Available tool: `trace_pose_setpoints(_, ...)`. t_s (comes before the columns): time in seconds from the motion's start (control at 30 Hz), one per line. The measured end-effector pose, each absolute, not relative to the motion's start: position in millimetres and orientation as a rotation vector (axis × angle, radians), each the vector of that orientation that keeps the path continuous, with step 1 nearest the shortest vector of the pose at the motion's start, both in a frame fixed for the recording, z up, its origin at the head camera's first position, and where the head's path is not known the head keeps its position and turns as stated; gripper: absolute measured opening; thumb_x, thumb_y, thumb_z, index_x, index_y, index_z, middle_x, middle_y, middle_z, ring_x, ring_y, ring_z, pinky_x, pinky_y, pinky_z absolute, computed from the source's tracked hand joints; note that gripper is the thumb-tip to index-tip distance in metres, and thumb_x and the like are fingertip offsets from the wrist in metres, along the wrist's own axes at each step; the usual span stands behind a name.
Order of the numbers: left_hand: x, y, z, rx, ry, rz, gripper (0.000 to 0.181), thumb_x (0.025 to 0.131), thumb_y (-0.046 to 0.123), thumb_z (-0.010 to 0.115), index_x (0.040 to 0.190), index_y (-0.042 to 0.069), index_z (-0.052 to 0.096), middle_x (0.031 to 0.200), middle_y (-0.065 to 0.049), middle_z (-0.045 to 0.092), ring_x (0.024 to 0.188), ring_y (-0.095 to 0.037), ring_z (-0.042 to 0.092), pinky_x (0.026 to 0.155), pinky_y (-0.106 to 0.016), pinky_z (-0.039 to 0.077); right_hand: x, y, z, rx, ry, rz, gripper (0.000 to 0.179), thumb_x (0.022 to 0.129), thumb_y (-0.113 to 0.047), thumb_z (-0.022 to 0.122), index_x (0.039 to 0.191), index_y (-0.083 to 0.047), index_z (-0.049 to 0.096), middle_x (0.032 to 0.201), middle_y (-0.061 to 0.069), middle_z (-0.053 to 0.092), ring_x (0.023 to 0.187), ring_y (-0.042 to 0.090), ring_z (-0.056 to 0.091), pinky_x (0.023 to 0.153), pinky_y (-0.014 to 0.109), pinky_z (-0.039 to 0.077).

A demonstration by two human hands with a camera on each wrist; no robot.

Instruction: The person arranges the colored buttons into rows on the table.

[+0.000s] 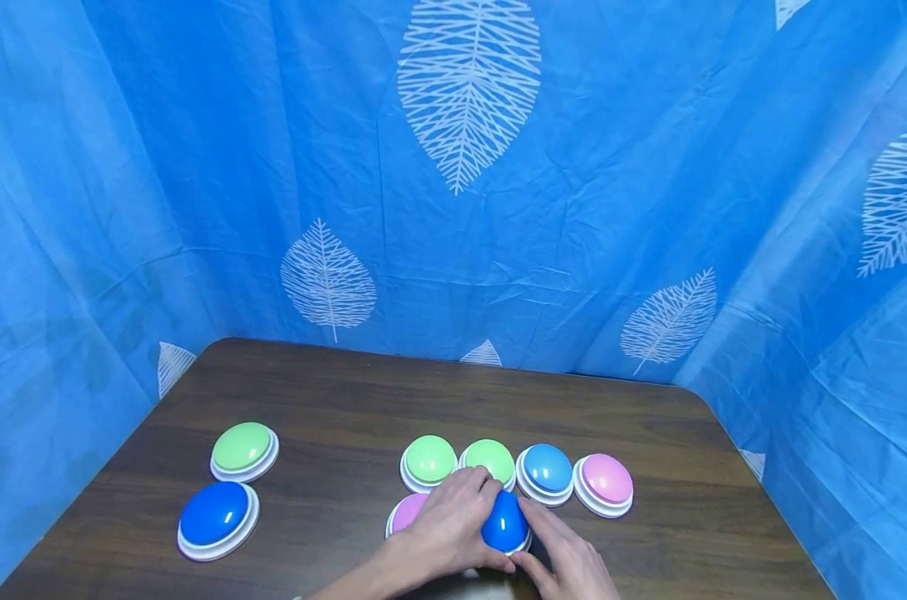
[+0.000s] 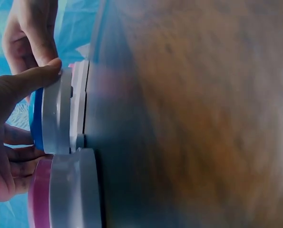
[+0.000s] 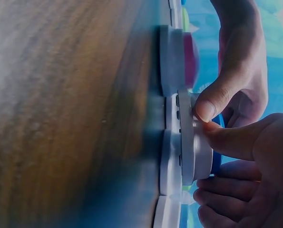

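A dark blue push button [image 1: 504, 523] with a domed top and white base is held between both hands, near the front of the wooden table. My left hand [image 1: 453, 525] grips its left side, thumb on the near edge of the base. From the right, my right hand [image 1: 571, 562] grips the opposite side, and the two thumb tips meet or nearly meet. Both wrist views show the base [image 2: 56, 114] raised slightly off the tabletop. A purple button [image 1: 407, 513] sits just left, partly hidden by my left hand.
Behind the hands runs a row: a green button [image 1: 431, 459], another green one [image 1: 489, 460], a light blue one [image 1: 548, 468] and a pink one [image 1: 607, 479]. At the left of the table [image 1: 333, 400] lie a green button [image 1: 242, 447] and a blue one [image 1: 215, 514]. Blue curtains [image 1: 221, 167] surround it.
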State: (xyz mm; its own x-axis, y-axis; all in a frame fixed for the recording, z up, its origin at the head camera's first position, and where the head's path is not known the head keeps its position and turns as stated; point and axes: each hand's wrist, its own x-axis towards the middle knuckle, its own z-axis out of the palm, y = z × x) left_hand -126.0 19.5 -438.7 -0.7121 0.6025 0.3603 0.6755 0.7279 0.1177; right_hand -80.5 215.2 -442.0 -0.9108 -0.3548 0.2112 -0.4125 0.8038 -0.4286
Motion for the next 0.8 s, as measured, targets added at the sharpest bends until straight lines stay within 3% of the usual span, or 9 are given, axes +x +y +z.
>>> trace_pose_setpoints(0.17,-126.1,21.2,-441.1,-1.0,-2.635,-0.313,0.077,0.059,0.071,0.082,0.108,0.014,0.065,0.097,0.005,0.054,0.088,-0.01,0.053,0.086,-0.025,0.046,-81.6,216.8,-453.7,0.657,-2.725,0.637,0.059,0.078,-0.025,0.084,0.13,-0.005,0.062,0.125,0.009,0.065,0.106,0.027,0.067,0.082,0.045,0.055)
trace_pose_setpoints(0.57,-124.0,23.5,-441.9,-0.992,-2.686,-0.222,0.082,0.052,0.074,0.083,0.104,0.014,0.063,0.092,0.005,0.049,0.083,-0.01,0.047,0.081,-0.026,0.044,-83.2,216.6,-450.9,0.624,-2.944,0.736,0.062,0.084,-0.033,0.079,0.133,-0.002,0.058,0.129,0.015,0.062,0.111,0.033,0.063,0.086,0.051,0.052)
trace_pose_setpoints(0.8,-120.1,23.2,-443.0,-0.995,-2.706,-0.208,0.083,0.055,0.075,0.081,0.108,0.014,0.062,0.093,0.005,0.05,0.088,-0.011,0.049,0.087,-0.03,0.044,-81.8,217.4,-451.5,0.635,-2.984,0.765,0.062,0.084,-0.031,0.079,0.134,-0.001,0.057,0.129,0.016,0.061,0.112,0.034,0.063,0.086,0.051,0.052)
